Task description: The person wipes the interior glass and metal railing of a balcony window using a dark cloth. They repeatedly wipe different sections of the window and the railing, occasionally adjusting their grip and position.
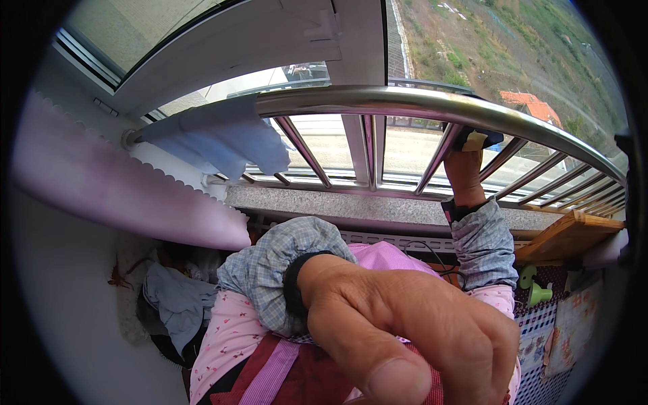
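My left hand (412, 317) looms large close in front, its thumb apart from loosely bent fingers. Nothing shows in it, though its fingertips run out of the picture at the lower edge. My right hand (464, 172) reaches up to the metal railing (368, 101), at the right of its middle. It grips a dark, folded, cloth-like thing (495, 140) with a beige patch; the bars and handrail partly cover the fingers. A light blue cloth (216, 135) hangs over the handrail's left end. Both sleeves are grey checked.
A speckled stone sill (324, 206) runs below the railing, before the window. A pink scallop-edged cover (121, 175) fills the left. Right are a wooden board (567, 236), a green plastic thing (536, 289) and patterned cloth (574, 331). Grey cloth (175, 300) lies lower left.
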{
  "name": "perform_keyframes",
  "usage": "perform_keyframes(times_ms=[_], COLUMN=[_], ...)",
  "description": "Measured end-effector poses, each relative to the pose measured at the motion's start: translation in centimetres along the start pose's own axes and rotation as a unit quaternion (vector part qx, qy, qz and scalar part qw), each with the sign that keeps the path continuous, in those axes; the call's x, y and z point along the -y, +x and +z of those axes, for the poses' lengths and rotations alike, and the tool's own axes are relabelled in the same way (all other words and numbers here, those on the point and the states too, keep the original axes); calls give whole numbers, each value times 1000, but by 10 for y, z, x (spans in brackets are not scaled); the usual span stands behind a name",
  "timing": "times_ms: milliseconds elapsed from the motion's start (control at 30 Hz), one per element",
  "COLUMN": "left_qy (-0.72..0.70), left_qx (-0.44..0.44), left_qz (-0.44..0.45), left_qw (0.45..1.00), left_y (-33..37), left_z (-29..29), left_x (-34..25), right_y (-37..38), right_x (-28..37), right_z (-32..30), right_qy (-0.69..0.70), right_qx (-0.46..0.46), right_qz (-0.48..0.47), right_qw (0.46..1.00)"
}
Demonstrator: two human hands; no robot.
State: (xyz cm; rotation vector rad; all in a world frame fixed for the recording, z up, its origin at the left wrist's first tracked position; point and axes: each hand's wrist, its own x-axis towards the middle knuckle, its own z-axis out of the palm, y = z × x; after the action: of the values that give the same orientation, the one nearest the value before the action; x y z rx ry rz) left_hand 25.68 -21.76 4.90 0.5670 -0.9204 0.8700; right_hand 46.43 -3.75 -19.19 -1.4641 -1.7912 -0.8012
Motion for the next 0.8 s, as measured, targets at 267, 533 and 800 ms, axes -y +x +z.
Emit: perform_keyframes(times_ms=[267,533,800], left_qy=[270,977,990], left_qx=[102,39,-55], left_qz=[-176,42,-125], left_qw=[941,204,-43], left_y=[3,20,-5], left_z=[-4,-22,-85], left_x=[-67,-226,-253], right_y=[-79,23,6], right_x=[17,44,77], right_z=[-5,-107,-54], right_qy=[139,566,551], right_qx=[97,-3,3], right_qz=[41,245,285], right_qw=[985,787,785])
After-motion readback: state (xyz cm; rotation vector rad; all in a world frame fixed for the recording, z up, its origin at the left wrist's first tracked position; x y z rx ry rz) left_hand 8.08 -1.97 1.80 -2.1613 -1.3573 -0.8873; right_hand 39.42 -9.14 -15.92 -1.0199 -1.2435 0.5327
